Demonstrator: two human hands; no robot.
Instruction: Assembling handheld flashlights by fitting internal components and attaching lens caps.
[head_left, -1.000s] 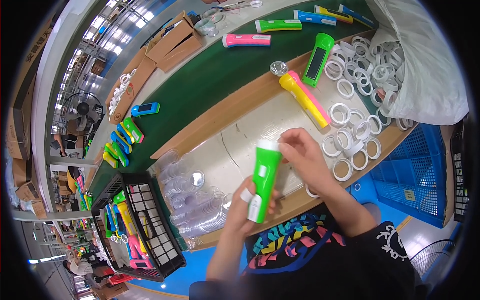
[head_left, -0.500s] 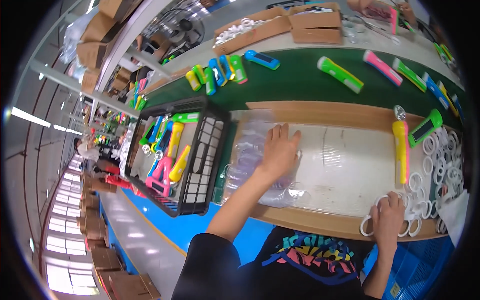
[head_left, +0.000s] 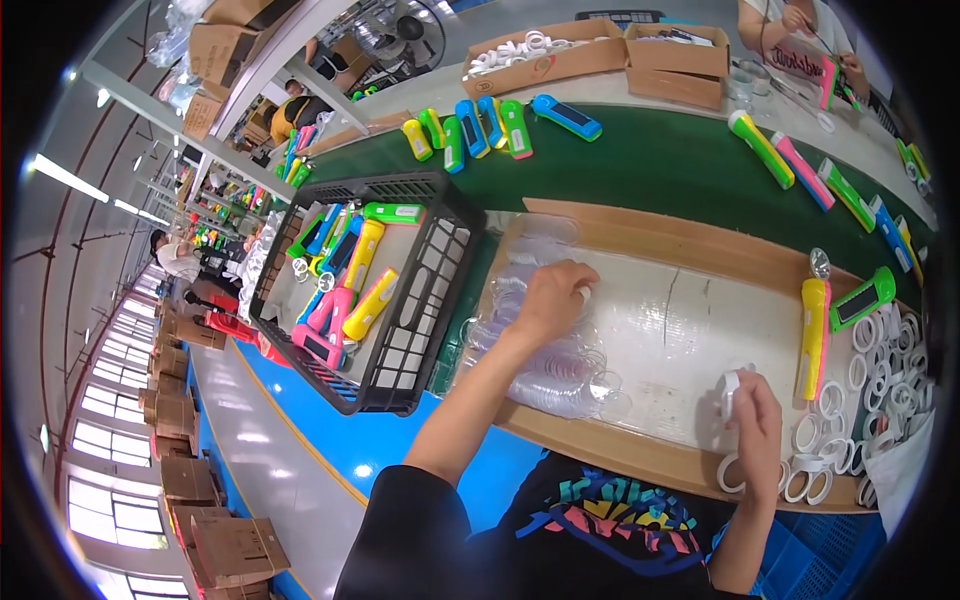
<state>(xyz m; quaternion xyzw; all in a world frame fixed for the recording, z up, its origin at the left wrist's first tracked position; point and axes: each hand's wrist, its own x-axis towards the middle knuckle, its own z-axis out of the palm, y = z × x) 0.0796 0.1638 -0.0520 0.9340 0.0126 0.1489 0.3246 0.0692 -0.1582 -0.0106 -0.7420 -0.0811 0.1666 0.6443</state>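
Note:
My left hand [head_left: 553,303] is over the right side of rows of clear plastic discs [head_left: 545,385] in a shallow cardboard tray [head_left: 640,445]. Its fingers are curled together, with a small pale edge at the tips that I cannot make out. A white plastic ring [head_left: 729,396] stands on edge in my right hand [head_left: 757,425], pinched between thumb and fingers above the tray's near right part. Beyond that hand lie many loose white rings [head_left: 880,390]. A yellow-and-pink flashlight [head_left: 814,340] and a green flashlight [head_left: 862,299] rest beside the rings.
At the left stands a black crate [head_left: 425,300] of colourful flashlights. More flashlights [head_left: 515,130] lie on the green belt [head_left: 650,160] behind the tray. Past it are cardboard boxes [head_left: 545,67], one holding white rings. Another person [head_left: 800,40] sits at the far right.
My right hand has lifted away from the ring pile, moving left and up with a white ring. My left hand's fingers have curled in. The view has shifted, and flashlights on the belt have moved right.

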